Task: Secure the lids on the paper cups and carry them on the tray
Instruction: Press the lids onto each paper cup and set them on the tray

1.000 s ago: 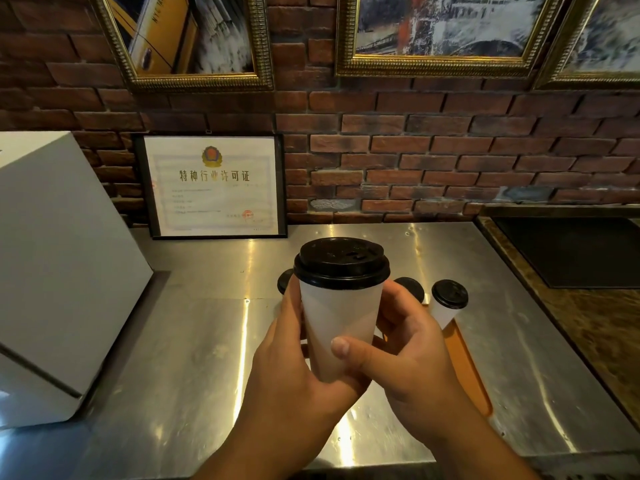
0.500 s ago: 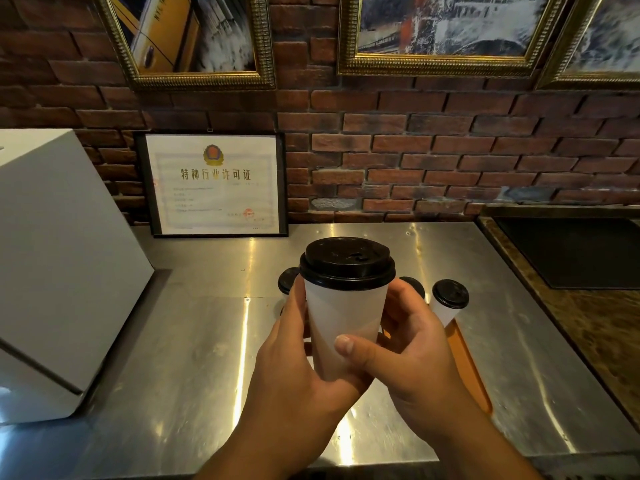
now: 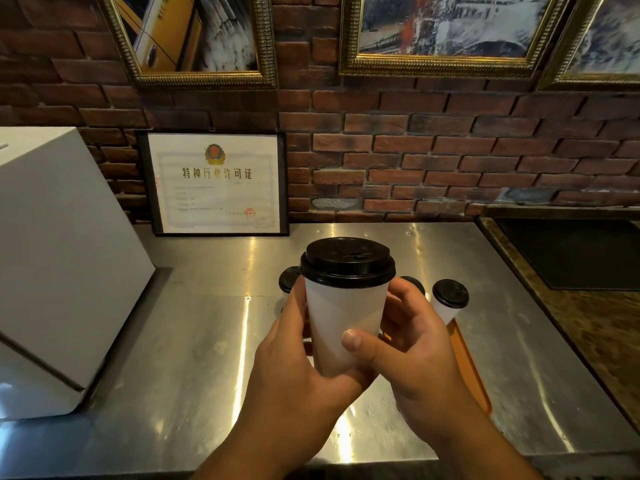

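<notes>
Held cup (image 3: 344, 320), black lid (image 3: 347, 260) seated, was raised above the steel table (image 3: 194, 341). Left hand (image 3: 294, 362) clamped its left side and base; right hand (image 3: 412, 344) clamped its right side, thumb across the front. Right of the held cup: another lidded cup (image 3: 448, 299) on the orange tray (image 3: 467, 362)
</notes>
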